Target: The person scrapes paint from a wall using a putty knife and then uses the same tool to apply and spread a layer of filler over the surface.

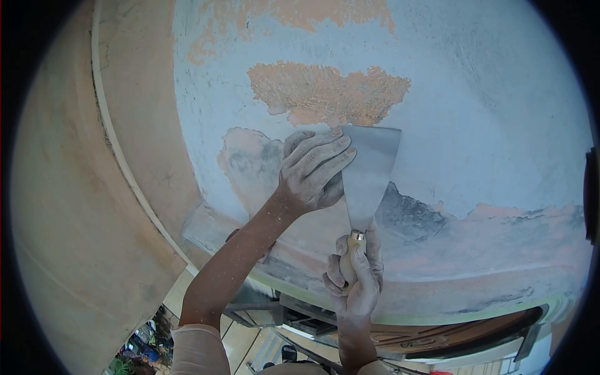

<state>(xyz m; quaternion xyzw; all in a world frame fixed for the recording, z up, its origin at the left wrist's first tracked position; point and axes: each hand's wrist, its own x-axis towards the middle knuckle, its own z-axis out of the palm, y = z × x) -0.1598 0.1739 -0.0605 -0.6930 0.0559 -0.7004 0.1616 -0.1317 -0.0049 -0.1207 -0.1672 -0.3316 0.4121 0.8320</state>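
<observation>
In the head view, the right hand (361, 275) is wrapped around the handle of a wide putty knife (373, 164), its blade reaching far ahead over the painted wall (481, 140). The left hand (315, 164), left of the blade, has fingers extended, fingertips at its left edge. A peeled patch (331, 90) lies just beyond.

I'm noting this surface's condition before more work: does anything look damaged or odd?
Yes. The pale painted surface looks damaged: its coating is missing in a ragged, rough orange patch just above the scraper. A dark grey patch to the scraper's right also interrupts the lighter finish.
</observation>
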